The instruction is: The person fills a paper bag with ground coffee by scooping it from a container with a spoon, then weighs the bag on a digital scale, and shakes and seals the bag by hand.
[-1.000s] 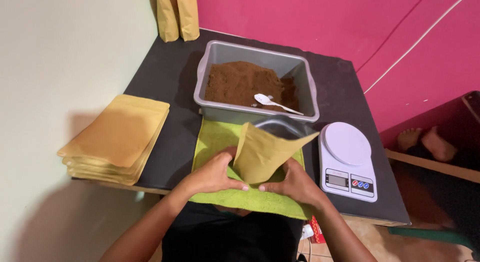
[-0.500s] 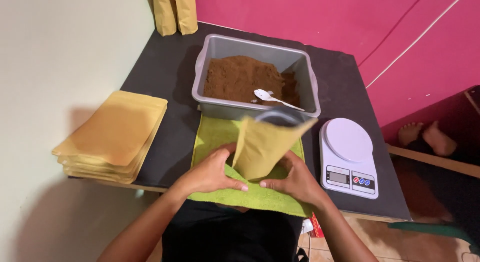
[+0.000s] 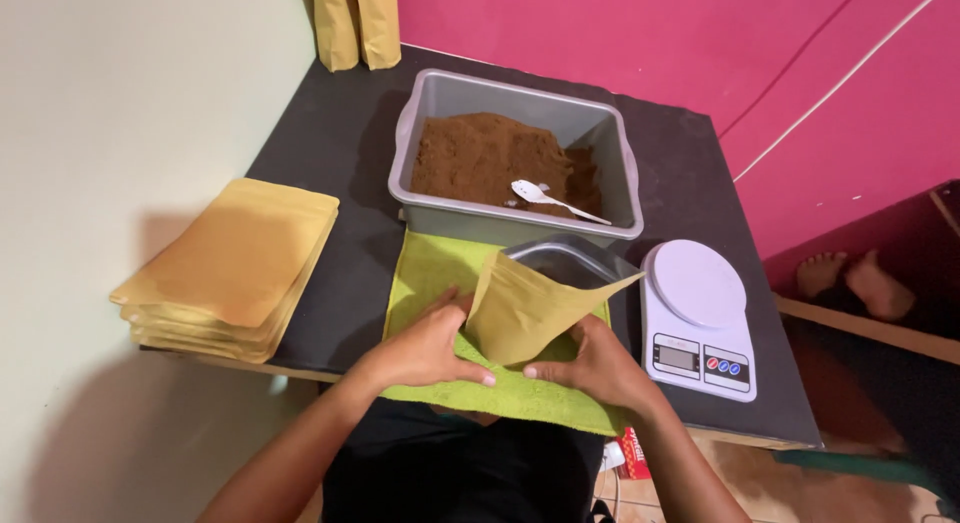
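Kraft-brown paper is what you hold: one tan pouch (image 3: 535, 318) stands tilted between your two hands, over the near part of the green towel (image 3: 440, 273) on the black bench (image 3: 330, 163). Your left hand (image 3: 425, 348) has its grip closed on the left lower edge of the pouch, the fingers lying flat on the towel and the thumb against the paper. Your right hand (image 3: 595, 368) grips the pouch at its right lower side, with the fingers curled under it. The top corner of the pouch points to the right and covers a part of the small grey metal tray (image 3: 560, 258), which sits just behind it on the towel. Far from you, touching the far edge of the towel, is the grey plastic tub (image 3: 615, 153) with brown powder (image 3: 480, 158) inside, and a white spoon (image 3: 545, 198) lies on the powder at the near right side. To the right of the pouch, just beside the towel, is the white kitchen scale (image 3: 698, 313). At the left of the bench, well apart from your hands, a stack of flat tan pouches (image 3: 235, 268) lies at the edge. Two more upright tan bags (image 3: 357, 23) stand at the far left corner, against the pink wall (image 3: 600, 23).
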